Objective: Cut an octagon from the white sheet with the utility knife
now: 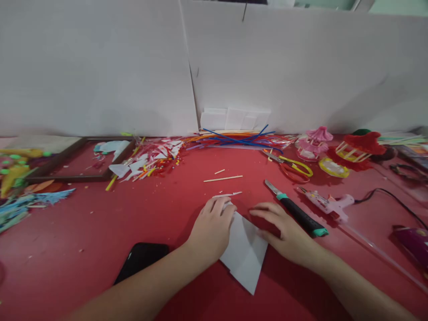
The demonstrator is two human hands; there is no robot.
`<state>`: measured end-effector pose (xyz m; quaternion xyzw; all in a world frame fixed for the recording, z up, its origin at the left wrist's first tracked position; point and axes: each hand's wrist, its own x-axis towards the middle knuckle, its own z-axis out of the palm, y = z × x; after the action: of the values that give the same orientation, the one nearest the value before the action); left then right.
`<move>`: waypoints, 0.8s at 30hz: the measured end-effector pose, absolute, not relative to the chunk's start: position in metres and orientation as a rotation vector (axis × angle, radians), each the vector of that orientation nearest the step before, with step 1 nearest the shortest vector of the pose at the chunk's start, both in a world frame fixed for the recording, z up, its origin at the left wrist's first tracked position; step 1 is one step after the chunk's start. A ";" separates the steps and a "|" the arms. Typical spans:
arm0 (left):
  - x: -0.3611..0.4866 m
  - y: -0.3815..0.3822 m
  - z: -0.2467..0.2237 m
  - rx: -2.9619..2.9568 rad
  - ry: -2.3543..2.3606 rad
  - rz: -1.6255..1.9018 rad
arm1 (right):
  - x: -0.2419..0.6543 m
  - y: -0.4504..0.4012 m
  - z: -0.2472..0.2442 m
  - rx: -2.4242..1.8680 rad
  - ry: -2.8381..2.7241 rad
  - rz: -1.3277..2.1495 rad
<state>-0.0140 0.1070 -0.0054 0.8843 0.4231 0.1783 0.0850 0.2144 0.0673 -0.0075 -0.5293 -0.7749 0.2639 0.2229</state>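
A folded sheet of white paper (245, 261) lies at a slant on the red table in front of me. My left hand (214, 225) rests over its upper left part, fingers bent and closed on the far corner. At the right edge is my right hand (286, 229), its fingers apart and its thumb tip by the paper. A thin paper strip (230, 194) lies just beyond my left fingertips. Beside my right hand is a utility knife (297, 211) with a black and green handle and its blade pointing away.
Two thin wooden sticks (223, 178) lie ahead. Scissors (292, 167), a pink glue gun (329, 205) and small pink (314, 142) and red (359, 149) models stand right. Pipe cleaners (240, 139), scraps (150, 160) and a frame (67, 179) line the back; a phone (142, 258) is left.
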 end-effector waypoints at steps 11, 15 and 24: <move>-0.013 0.116 -0.002 2.376 1.312 0.527 | 0.198 0.060 -0.007 -1.579 -2.230 0.751; -0.016 0.120 0.005 2.349 1.342 0.507 | 0.203 0.063 -0.007 -1.542 -2.193 0.802; -0.012 0.091 0.037 2.497 1.348 0.359 | 0.204 0.065 -0.008 -1.543 -2.082 0.824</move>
<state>-0.0116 0.0912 0.0374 0.8644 0.4665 0.1244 0.1401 0.2042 0.0648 -0.0082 -0.5548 -0.7486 0.2964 0.2096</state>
